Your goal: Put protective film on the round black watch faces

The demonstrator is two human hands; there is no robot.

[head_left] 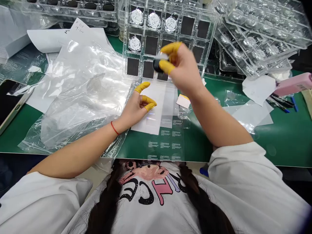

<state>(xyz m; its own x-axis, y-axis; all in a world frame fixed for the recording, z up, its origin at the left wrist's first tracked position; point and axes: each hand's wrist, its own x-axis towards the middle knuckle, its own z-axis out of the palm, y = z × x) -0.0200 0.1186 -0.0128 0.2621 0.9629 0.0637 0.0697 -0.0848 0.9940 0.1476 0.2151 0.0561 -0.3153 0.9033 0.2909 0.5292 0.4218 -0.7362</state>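
Observation:
My right hand (181, 66), with yellow finger covers, pinches a small round black piece (158, 65) over the clear compartment tray (212, 35). The piece is blurred. Several silver round pieces (135, 44) sit in the tray's top row and at the left of its second row; dark squares show in other compartments. My left hand (137, 105), also with yellow finger covers, hovers over a white sheet (154, 122) below the tray. Its fingers are curved and apart, with nothing seen between them.
Clear plastic bags (80, 94) cover the left side beside a phone (12, 97). Stacked clear trays (263, 32) stand at the back right. A pink bottle (293, 84), pens (282, 104) and a small white pad (183, 101) lie to the right.

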